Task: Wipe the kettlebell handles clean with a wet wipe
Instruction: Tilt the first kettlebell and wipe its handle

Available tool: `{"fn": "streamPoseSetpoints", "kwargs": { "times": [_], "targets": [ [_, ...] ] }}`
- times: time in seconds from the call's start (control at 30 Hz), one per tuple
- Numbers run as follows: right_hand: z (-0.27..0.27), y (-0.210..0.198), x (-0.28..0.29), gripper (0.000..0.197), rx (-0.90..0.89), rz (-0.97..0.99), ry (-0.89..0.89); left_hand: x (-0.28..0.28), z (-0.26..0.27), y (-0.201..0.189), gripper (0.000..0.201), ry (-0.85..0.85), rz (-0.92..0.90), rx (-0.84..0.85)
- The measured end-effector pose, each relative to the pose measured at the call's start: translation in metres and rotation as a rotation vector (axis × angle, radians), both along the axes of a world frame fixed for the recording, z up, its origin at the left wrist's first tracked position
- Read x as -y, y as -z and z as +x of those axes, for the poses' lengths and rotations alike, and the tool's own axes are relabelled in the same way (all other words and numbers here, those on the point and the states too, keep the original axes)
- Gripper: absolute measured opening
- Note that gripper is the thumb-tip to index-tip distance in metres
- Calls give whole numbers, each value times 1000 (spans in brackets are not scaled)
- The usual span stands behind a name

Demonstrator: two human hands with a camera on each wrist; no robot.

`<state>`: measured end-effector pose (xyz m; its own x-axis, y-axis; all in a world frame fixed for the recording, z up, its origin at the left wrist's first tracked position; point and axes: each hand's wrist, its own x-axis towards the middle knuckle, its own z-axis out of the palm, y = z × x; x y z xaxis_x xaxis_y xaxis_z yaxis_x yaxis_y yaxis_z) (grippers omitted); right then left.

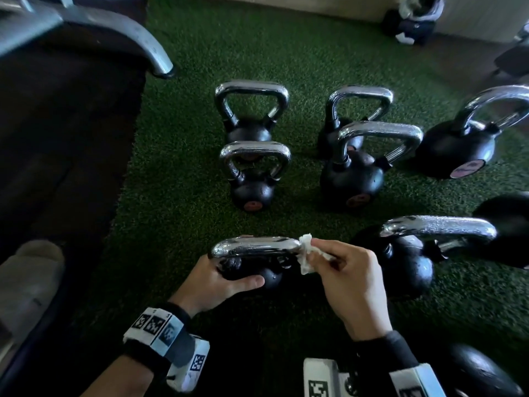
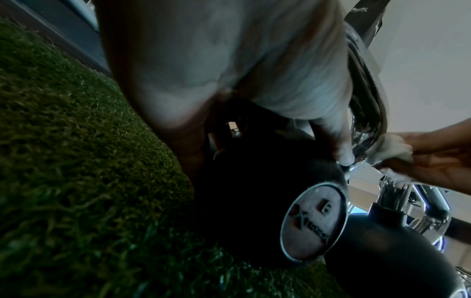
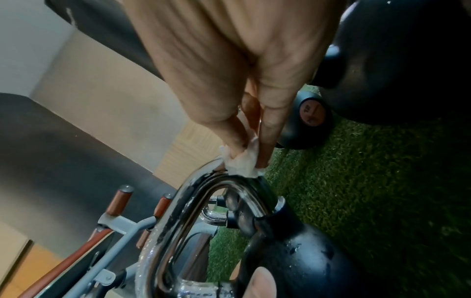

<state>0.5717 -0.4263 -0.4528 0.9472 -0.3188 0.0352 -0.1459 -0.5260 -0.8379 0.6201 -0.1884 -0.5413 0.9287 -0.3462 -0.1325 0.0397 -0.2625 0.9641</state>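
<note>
A small black kettlebell with a chrome handle (image 1: 254, 247) stands on the green turf right in front of me. My left hand (image 1: 220, 279) grips its body and the left end of the handle, thumb (image 1: 252, 282) across the front. My right hand (image 1: 346, 279) pinches a crumpled white wet wipe (image 1: 305, 253) and presses it on the right corner of that handle. The right wrist view shows the wipe (image 3: 244, 163) squeezed between fingertips on the handle's bend (image 3: 203, 181). In the left wrist view the wipe (image 2: 390, 149) sits at the handle's end.
Several more kettlebells stand on the turf: two ahead (image 1: 252, 110), two to their right (image 1: 372, 138), larger ones at the far right (image 1: 463, 138) and near right (image 1: 429, 233). A grey machine leg (image 1: 148, 44) and a dark mat (image 1: 57, 153) lie to the left.
</note>
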Motion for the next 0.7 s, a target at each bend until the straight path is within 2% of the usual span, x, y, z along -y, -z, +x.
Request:
{"fn": "streamPoseSetpoints", "kwargs": {
  "times": [0.1, 0.23, 0.27, 0.43, 0.5, 0.57, 0.6, 0.7],
  "targets": [
    [1, 12, 0, 22, 3, 100, 39, 0, 1, -1, 68, 9, 14, -22],
    [2, 30, -6, 17, -152, 581, 68, 0, -1, -1, 67, -10, 21, -43],
    [1, 34, -9, 15, -177, 643, 54, 0, -1, -2, 68, -22, 41, -42],
    [-1, 38, 1, 13, -236, 599, -12, -1, -5, -14, 67, -56, 204, -110],
    [-4, 31, 13, 15, -307, 525, -117, -9, -9, -29, 45, 5, 420, -141],
    [-7, 18, 17, 22, -325, 468, -218, -19, -15, -46, 18, 60, 496, -196],
    [-9, 9, 14, 25, -298, 486, -245, -25, -18, -53, 18, 59, 443, -236],
    [-10, -19, 2, 30, -166, 549, -316, -33, -27, -83, 18, -32, 68, -340]
  ]
}}
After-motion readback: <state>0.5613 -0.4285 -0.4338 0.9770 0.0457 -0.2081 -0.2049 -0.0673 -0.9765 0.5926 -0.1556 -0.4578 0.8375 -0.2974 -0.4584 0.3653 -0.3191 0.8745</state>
